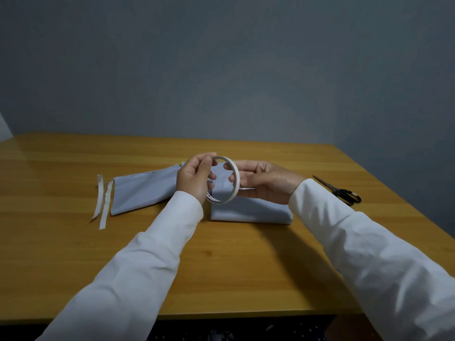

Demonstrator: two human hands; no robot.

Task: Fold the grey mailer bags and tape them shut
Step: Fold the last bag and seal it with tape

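Tape roll (pixel 225 179), a thin white ring, is held upright above the worktop (pixel 221 267) between both hands. The left hand (pixel 194 179) is curled round the ring's left rim, with fingertips showing through the opening. The right hand (pixel 266 183) is closed on the right rim, and a short free end of tape appears to be pinched at its fingers, presumably so that a length can be drawn off; this is partly hidden.

Directly beneath the roll, a folded grey mailer bag (pixel 248 212) lies flat, kept close so that tape can be applied without reaching. A second grey mailer bag (pixel 142 190) lies to the left, its right end hidden behind the left hand; whether it is sealed cannot be told. Two white strips (pixel 103 203) lie just beside its left edge, apparently discarded backing. Scissors (pixel 342 191) are laid at the far right, well apart from the bags but within reach for cutting.
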